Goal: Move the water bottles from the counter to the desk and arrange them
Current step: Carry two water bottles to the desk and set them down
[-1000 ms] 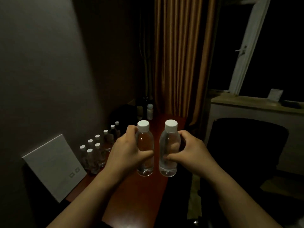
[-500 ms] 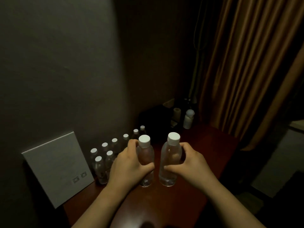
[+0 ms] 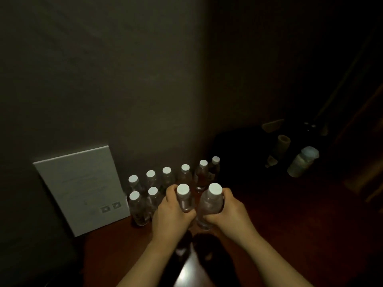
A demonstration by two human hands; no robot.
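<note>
Left hand: my left hand (image 3: 172,214) has its fingers (image 3: 170,190) wrapped round a clear plastic water bottle with a white cap (image 3: 184,198), held upright.
Right hand: my right hand (image 3: 230,212) grips a second clear white-capped bottle (image 3: 209,206), tilted slightly, its base low over the dark red-brown wooden desk (image 3: 279,235); I cannot tell whether it touches.
Where the pair is: at the centre of my view, side by side and just apart, right in front of the bottles standing on the desk.
Already done: eight white-capped bottles stand at 11 to 12 o'clock from my hands, a back row of six (image 3: 166,176) along the grey wall (image 3: 124,79) and a front row of two (image 3: 143,204).
Judged stage: setting these two down to extend the short front row toward 3 o'clock.
Left to do: release both and square them up; any bottles left at the counter are out of view, so I cannot tell how many trips remain.
Nearby: a white leaning card (image 3: 83,189) at 9 o'clock; a pale jar (image 3: 302,162) at 2 o'clock, well apart.
</note>
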